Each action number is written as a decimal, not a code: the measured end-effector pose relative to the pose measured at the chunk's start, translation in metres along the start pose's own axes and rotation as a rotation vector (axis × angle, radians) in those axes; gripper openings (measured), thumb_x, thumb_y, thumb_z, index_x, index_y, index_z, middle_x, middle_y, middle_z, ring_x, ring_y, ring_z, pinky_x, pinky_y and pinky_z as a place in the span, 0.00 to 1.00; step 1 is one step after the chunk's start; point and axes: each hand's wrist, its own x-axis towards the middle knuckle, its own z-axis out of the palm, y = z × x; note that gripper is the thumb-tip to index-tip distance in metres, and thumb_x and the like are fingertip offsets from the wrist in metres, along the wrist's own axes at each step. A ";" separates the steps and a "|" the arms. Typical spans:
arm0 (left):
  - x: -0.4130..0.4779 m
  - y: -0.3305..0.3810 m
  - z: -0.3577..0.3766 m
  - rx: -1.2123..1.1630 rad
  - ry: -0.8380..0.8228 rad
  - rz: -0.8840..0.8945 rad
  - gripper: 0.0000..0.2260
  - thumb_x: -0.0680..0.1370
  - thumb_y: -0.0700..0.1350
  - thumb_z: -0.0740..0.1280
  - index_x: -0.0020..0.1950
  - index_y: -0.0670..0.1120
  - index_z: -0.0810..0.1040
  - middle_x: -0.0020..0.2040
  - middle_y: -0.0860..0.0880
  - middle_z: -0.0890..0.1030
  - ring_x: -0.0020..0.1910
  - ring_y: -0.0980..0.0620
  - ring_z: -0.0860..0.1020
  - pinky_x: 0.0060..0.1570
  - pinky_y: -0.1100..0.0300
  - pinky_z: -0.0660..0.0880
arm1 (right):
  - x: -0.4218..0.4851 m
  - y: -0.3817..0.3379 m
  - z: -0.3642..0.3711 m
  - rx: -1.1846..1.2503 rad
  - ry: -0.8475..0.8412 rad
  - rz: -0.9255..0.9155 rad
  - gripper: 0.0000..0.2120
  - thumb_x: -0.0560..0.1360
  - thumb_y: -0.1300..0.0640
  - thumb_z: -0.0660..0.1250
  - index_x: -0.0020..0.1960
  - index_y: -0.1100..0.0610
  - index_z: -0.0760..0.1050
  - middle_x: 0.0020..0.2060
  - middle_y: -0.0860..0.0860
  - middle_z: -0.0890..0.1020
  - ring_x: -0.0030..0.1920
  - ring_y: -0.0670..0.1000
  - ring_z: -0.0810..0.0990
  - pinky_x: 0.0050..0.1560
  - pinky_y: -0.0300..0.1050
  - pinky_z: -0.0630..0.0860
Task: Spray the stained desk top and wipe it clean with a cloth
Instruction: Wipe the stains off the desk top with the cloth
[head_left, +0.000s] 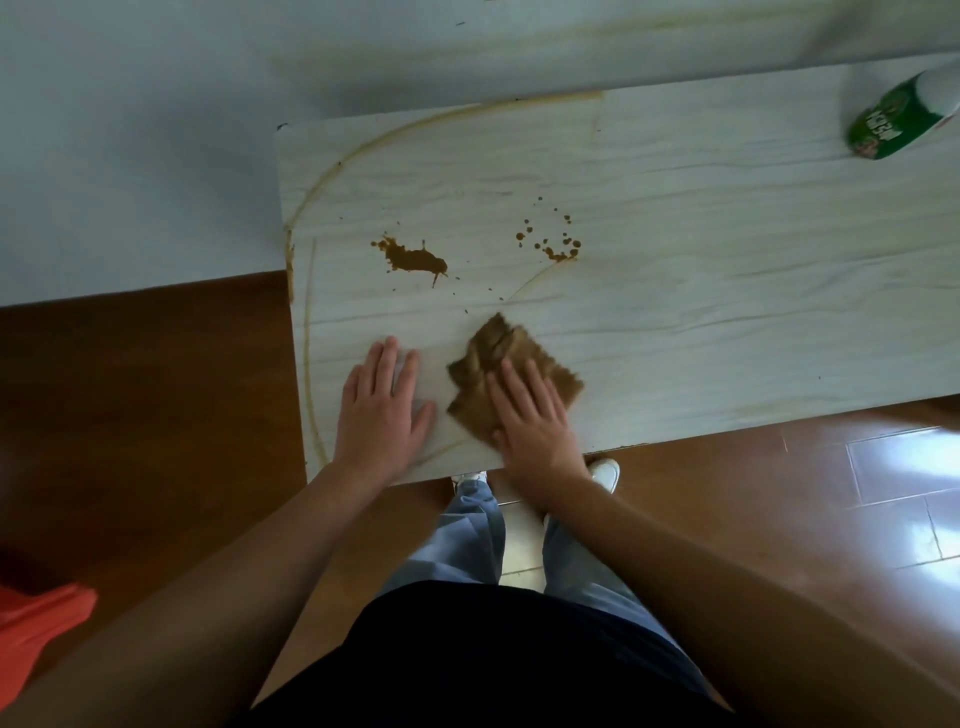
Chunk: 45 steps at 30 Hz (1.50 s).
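My right hand lies flat on the brown cloth, fingers straight and close together, and presses it on the desk top near the edge in front of me. The cloth is crumpled and shows out from under my fingers toward 11 o'clock. My left hand rests just beside it at 9 o'clock, palm down on the bare wood, fingers a little spread, and holds nothing.

From the cloth, a large brown stain sits at 11 o'clock, apart from it. A group of small brown spots sits at 1 o'clock. A thin brown line curves along the left side of the desk. The green and white spray bottle stands far away at 2 o'clock, near the back edge. Under the desk edge I see the tip of my white shoe on the brown floor.
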 end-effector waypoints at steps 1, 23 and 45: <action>0.000 0.001 0.000 0.003 -0.001 0.000 0.32 0.83 0.61 0.55 0.82 0.47 0.53 0.83 0.42 0.51 0.82 0.42 0.49 0.79 0.44 0.53 | -0.009 -0.005 0.006 0.002 -0.007 -0.025 0.33 0.81 0.50 0.55 0.81 0.55 0.45 0.81 0.54 0.45 0.80 0.58 0.38 0.79 0.59 0.44; 0.004 0.020 -0.008 -0.012 -0.066 -0.122 0.32 0.83 0.60 0.52 0.83 0.46 0.50 0.83 0.43 0.48 0.82 0.42 0.46 0.80 0.45 0.52 | 0.036 0.161 -0.080 0.022 0.031 0.341 0.31 0.82 0.44 0.54 0.81 0.47 0.45 0.81 0.48 0.47 0.80 0.52 0.45 0.78 0.58 0.53; 0.012 0.076 -0.002 -0.119 0.015 -0.448 0.33 0.83 0.61 0.54 0.82 0.44 0.54 0.83 0.42 0.52 0.82 0.41 0.50 0.78 0.42 0.58 | 0.132 0.173 -0.094 -0.053 0.008 -0.211 0.32 0.81 0.41 0.55 0.81 0.50 0.50 0.81 0.50 0.49 0.80 0.53 0.46 0.79 0.52 0.48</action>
